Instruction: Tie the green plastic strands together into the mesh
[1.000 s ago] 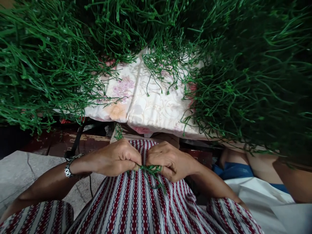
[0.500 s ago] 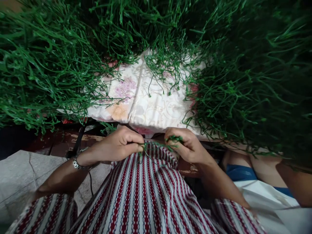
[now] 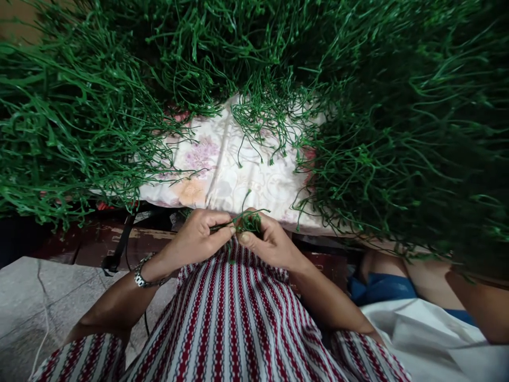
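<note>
My left hand (image 3: 204, 233) and my right hand (image 3: 268, 241) meet in front of my lap, at the near edge of the table. Between thumb and fingers, the left pinches thin green plastic-looking stems (image 3: 240, 215). My right hand is closed round a small tangled bunch of the same green stems (image 3: 252, 225), its thumb pressed near the left fingertips. One stem end sticks up above the hands and another hangs below. Where exactly the stems join is hidden by the fingers.
Large heaps of green stems (image 3: 71, 122) cover the left, back and right (image 3: 389, 159) of the table. A floral tablecloth (image 3: 254, 185) shows between them. At the lower right are another person's bare legs (image 3: 429, 276) and white cloth (image 3: 417, 329).
My right hand has moved left to meet my left hand. The stems stretched between them are now gathered into a small bunch at my fingertips.
</note>
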Demonstrator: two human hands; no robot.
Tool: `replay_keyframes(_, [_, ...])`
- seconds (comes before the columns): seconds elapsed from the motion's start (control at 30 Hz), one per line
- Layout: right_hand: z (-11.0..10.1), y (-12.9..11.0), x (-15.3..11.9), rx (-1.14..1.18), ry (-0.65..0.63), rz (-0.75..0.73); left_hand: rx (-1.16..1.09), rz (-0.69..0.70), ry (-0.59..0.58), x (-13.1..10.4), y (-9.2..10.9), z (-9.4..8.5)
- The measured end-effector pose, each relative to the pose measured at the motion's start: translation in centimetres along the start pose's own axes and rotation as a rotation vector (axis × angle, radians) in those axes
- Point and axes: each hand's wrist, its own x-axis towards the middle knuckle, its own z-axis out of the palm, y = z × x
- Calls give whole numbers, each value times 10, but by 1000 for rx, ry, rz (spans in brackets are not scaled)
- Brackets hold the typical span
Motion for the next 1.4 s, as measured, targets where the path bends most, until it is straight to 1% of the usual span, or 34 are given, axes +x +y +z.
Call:
replay_keyframes(0.07, [2, 1, 0, -37, 2, -10, 45, 1, 16, 0, -1, 3])
replay_keyframes(0.13, [4, 2, -1, -74, -9, -21, 84, 12, -17, 0, -1, 4])
replay_keyframes(0.17, [5, 2, -2, -72, -25, -23, 91, 25, -58, 0, 0, 4])
replay_keyframes(0.23, [6, 1, -6, -16, -78, -18, 69, 66, -184, -4, 2, 0])
replay_keyframes(0.3, [3, -1, -13, 89, -171, -3, 21, 105, -306, -10, 6, -9])
replay_keyframes(0.33, [-1, -3, -18, 140, -209, 1, -11, 108, -325, -13, 7, -15])
replay_keyframes(0.37, [-5, -5, -22, 186, -220, -6, -50, 106, -304, -16, 9, -22])
replay_keyframes(0.4, [-10, -6, -26, 211, -203, -14, -90, 89, -238, -19, 10, -28])
replay_keyframes(0.47, [-20, -10, -31, 170, -107, -14, -156, 38, -60, -21, 12, -36])
replay_keyframes(0.5, [-23, -12, -32, 109, -60, 3, -128, -5, -64, -20, 12, -36])
replay_keyframes(0.57, [-24, -14, -28, 11, 43, 35, -169, -84, -72, -13, 11, -31])
replay_keyframes(0.63, [-19, -16, -19, -3, 170, 52, -296, -116, 6, -5, 8, -21])
replay_keyframes(0.7, [-10, -16, -10, 23, 249, 67, -383, -108, 78, 3, 6, -10])
replay_keyframes(0.73, [-6, -16, -6, 18, 251, 70, -388, -95, 91, 5, 5, -6])
replay_keyframes(0.83, [4, -12, 2, -48, 145, 87, -314, -52, 124, 7, 4, 3])
replay_keyframes(0.9, [6, -9, 4, -111, 93, 114, -269, -36, 173, 5, 2, 6])
replay_keyframes(0.97, [7, -8, 4, -151, 73, 128, -271, -34, 195, 3, -1, 8])
replay_keyframes(1.13, [7, -6, 4, -123, 37, 91, -505, -49, 213, 1, -9, 13])
replay_keyframes(1.2, [7, -5, 4, -99, 8, 89, -563, -61, 232, 3, -11, 15])
replay_keyframes(1.27, [7, -3, 5, -56, -5, 88, -537, -54, 264, 5, -12, 17])
replay_keyframes(1.4, [5, -1, 8, 40, 10, 105, -334, -25, 335, 7, -9, 17])
